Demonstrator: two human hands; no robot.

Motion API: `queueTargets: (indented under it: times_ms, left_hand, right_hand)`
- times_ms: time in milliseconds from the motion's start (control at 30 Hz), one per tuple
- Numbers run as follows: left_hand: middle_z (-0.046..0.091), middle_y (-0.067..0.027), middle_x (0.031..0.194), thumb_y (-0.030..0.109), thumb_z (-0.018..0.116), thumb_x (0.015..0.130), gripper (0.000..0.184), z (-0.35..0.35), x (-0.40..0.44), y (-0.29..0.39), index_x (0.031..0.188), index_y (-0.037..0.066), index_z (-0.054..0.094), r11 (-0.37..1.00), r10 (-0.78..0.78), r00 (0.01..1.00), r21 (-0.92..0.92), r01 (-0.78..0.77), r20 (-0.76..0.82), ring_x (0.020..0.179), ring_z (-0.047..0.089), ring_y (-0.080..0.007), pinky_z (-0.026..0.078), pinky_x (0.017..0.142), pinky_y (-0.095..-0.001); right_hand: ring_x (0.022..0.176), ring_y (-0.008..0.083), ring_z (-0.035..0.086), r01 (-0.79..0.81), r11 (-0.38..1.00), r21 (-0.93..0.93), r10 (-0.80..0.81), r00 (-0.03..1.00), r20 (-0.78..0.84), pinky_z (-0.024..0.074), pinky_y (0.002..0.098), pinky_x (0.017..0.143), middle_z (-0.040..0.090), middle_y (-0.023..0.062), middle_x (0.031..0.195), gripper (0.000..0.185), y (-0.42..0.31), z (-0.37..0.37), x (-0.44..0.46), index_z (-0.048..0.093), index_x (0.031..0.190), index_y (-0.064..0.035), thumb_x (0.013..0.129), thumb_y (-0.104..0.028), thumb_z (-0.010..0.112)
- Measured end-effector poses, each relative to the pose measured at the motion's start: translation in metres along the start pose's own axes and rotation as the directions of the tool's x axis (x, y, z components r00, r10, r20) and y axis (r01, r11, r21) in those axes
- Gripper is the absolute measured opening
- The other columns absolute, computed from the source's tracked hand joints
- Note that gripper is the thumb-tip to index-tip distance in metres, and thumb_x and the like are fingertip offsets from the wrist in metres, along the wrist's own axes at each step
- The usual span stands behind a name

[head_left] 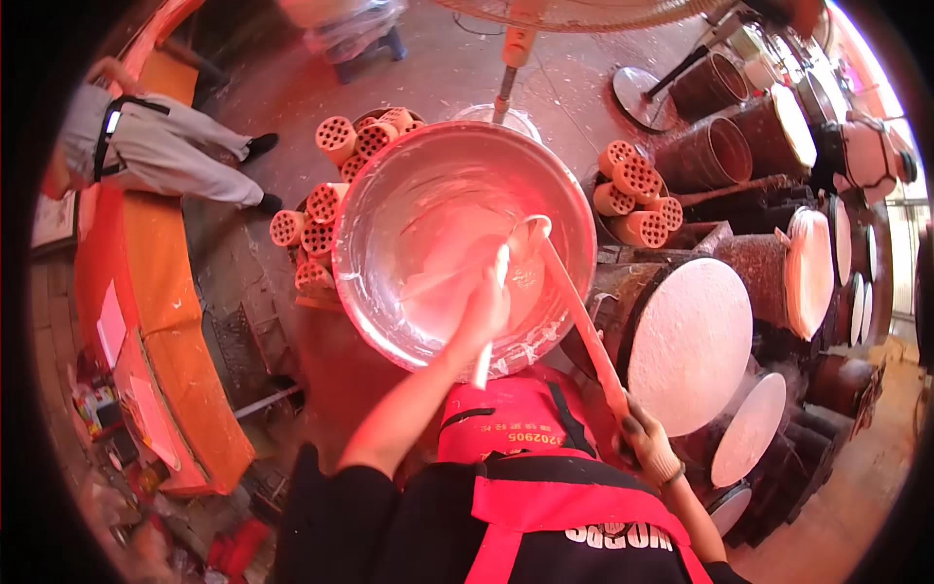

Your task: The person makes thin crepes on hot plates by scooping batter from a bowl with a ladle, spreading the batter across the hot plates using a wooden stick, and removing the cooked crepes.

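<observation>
The floor (550, 92) is grey and speckled with pale flecks. On the left runs a long orange counter (165, 263), cluttered at its near end; a person (185, 146) in pale trousers and black shoes is beside it. On the far side are a plastic-wrapped stool (355, 29) and the mesh edge of a fan (593, 14).

In the middle sits a wide metal basin (418, 175), its inner wall streaked white, with a pale mixture (448, 253) spread over the bottom. Holed briquettes (318, 237) are piled just left of it, and more briquettes (636, 182) sit to its right. The right side is crowded with dark drums (700, 156) and round white lids (693, 346).

The ladle (584, 331) slants from the near right into the basin, its head over the mixture. The right hand (650, 450), in a pale glove with dark fingers, is closed around the handle's near end. The left hand (489, 304) is over the basin, left of the ladle's head; whether its fingers pinch anything I cannot tell.

The red apron (506, 414) bears small yellow characters and a number that seems to include 2905. White letters on the black shirt (618, 537) appear upside down and cannot be read with certainty.
</observation>
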State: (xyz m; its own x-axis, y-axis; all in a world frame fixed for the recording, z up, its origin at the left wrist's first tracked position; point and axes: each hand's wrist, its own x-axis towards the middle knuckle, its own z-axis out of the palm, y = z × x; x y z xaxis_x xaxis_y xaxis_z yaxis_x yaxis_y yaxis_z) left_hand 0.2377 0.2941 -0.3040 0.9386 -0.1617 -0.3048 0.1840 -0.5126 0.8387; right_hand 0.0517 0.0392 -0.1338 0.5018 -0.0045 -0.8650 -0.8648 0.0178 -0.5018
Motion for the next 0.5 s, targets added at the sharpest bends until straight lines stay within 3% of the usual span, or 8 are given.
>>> queueTargets:
  times_ms: [33, 67, 233, 333, 367, 433, 467, 500]
  left_hand:
    - [0.058, -0.0316, 0.082, 0.012, 0.047, 0.088, 0.026, 0.004, 0.020, -0.013, 0.104, -0.008, 0.043, 0.979, 0.204, 0.977, 0.012, -0.203, -0.060, 0.076, 0.058, -0.0458, 0.047, 0.064, -0.0494]
    - [0.058, -0.0316, 0.082, 0.012, 0.047, 0.088, 0.026, 0.000, 0.038, -0.021, 0.104, -0.008, 0.043, 0.978, 0.207, 0.977, 0.011, -0.206, -0.046, 0.076, 0.058, -0.0458, 0.047, 0.064, -0.0494]
    - [0.061, -0.0288, 0.087, 0.010, 0.041, 0.085, 0.029, -0.066, 0.075, -0.053, 0.109, -0.006, 0.045, 0.909, -0.235, 0.951, 0.302, 0.288, -0.198, 0.082, 0.062, -0.0409, 0.049, 0.069, -0.0501]
    - [0.062, -0.0271, 0.084, 0.010, 0.039, 0.085, 0.031, -0.061, 0.082, -0.138, 0.112, -0.006, 0.043, 0.866, -0.172, 0.916, 0.387, 0.316, -0.362, 0.076, 0.064, -0.0394, 0.050, 0.064, -0.0494]
    - [0.062, -0.0271, 0.084, 0.010, 0.039, 0.085, 0.031, -0.056, 0.084, -0.142, 0.112, -0.006, 0.043, 0.866, -0.177, 0.916, 0.384, 0.319, -0.361, 0.076, 0.064, -0.0394, 0.050, 0.064, -0.0494]
    - [0.062, -0.0240, 0.081, 0.004, 0.038, 0.083, 0.037, -0.040, 0.086, -0.142, 0.119, -0.003, 0.040, 0.818, -0.488, 0.852, 0.243, 0.522, -0.188, 0.068, 0.065, -0.0346, 0.050, 0.055, -0.0457]
    - [0.062, -0.0240, 0.081, 0.004, 0.038, 0.083, 0.037, -0.033, 0.087, -0.141, 0.119, -0.003, 0.040, 0.818, -0.489, 0.852, 0.242, 0.522, -0.186, 0.068, 0.065, -0.0346, 0.050, 0.055, -0.0457]
    - [0.054, -0.0163, 0.074, 0.003, 0.038, 0.083, 0.027, -0.024, 0.088, -0.140, 0.110, 0.001, 0.041, 0.816, -0.578, 0.815, -0.018, 0.577, -0.037, 0.059, 0.057, -0.0271, 0.045, 0.048, -0.0389]
  right_hand:
    - [0.043, 0.0065, 0.042, -0.001, 1.000, 0.014, 0.002, 1.000, -0.009, 0.0324, 0.0206, 0.039, 0.052, -0.0011, 0.064, 0.049, -0.003, 0.006, 0.010, 0.035, 0.139, -0.0145, 0.093, -0.026, 0.046]
    - [0.042, 0.0065, 0.042, 0.003, 1.000, 0.000, -0.003, 1.000, 0.006, 0.0321, 0.0206, 0.038, 0.052, -0.0008, 0.062, 0.049, -0.010, 0.014, 0.024, 0.033, 0.140, -0.0152, 0.094, -0.026, 0.045]
    - [0.040, 0.0065, 0.041, 0.037, 0.999, 0.015, -0.038, 0.998, 0.058, 0.0313, 0.0213, 0.034, 0.052, 0.0001, 0.060, 0.050, -0.015, 0.032, 0.086, 0.029, 0.142, -0.0172, 0.094, -0.025, 0.042]
    - [0.040, 0.0061, 0.041, -0.024, 0.998, -0.050, 0.024, 1.000, 0.003, 0.0309, 0.0215, 0.034, 0.050, -0.0006, 0.056, 0.051, -0.023, 0.039, 0.114, 0.028, 0.142, -0.0169, 0.095, -0.028, 0.043]
    - [0.040, 0.0061, 0.041, -0.029, 0.998, -0.053, 0.029, 1.000, 0.003, 0.0309, 0.0215, 0.034, 0.050, -0.0006, 0.056, 0.051, -0.027, 0.040, 0.120, 0.028, 0.142, -0.0169, 0.095, -0.028, 0.043]
    - [0.039, 0.0059, 0.039, 0.006, 0.996, -0.089, 0.012, 0.980, 0.200, 0.0310, 0.0213, 0.035, 0.049, -0.0011, 0.055, 0.050, -0.034, 0.043, 0.128, 0.029, 0.142, -0.0184, 0.095, -0.029, 0.044]
    - [0.039, 0.0057, 0.038, -0.035, 0.991, -0.125, 0.060, 0.978, 0.198, 0.0313, 0.0211, 0.036, 0.048, -0.0019, 0.054, 0.047, -0.037, 0.047, 0.129, 0.032, 0.141, -0.0207, 0.096, -0.028, 0.043]
    - [0.039, 0.0057, 0.038, -0.037, 0.991, -0.127, 0.061, 0.979, 0.195, 0.0313, 0.0211, 0.036, 0.048, -0.0019, 0.054, 0.047, -0.043, 0.050, 0.128, 0.032, 0.141, -0.0207, 0.096, -0.028, 0.043]
